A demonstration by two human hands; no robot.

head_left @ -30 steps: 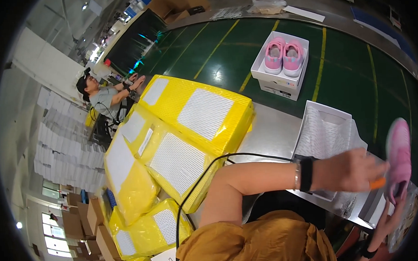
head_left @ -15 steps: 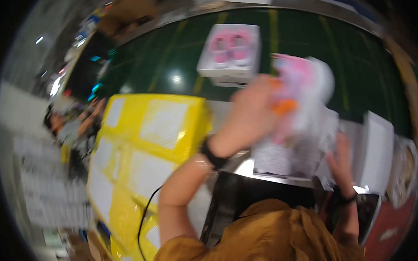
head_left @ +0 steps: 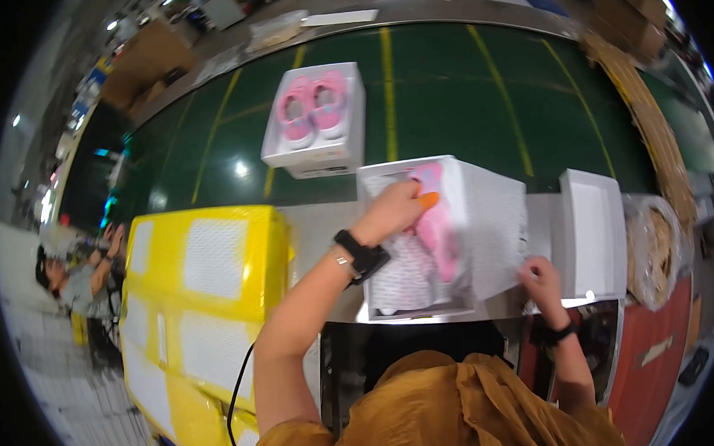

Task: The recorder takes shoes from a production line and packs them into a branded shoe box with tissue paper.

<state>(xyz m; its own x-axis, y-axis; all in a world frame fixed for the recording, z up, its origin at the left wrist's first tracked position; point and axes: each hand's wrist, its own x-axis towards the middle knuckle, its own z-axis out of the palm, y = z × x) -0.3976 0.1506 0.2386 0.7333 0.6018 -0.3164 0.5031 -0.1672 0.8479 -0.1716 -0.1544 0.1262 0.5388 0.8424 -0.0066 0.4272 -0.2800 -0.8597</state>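
A white shoebox stands in front of me, lined with printed white tissue paper that spreads out over its right side. Inside lies a pink shoe, turned on its side. My left hand grips this shoe near its upper end; orange covers show on its fingertips. With fingers curled, my right hand pinches the outer edge of the paper. Farther off, another open shoebox holds a pair of pink shoes with white soles.
To the right stands an empty white box lid, beside a clear plastic bag with tan contents. Yellow-taped parcels are stacked at left. A green conveyor belt with yellow lines runs behind the boxes. Another person works at far left.
My left hand has brought the pink shoe down into the near box. My right hand has gone from spread fingers to curled ones at the paper's edge. The view has swung right.
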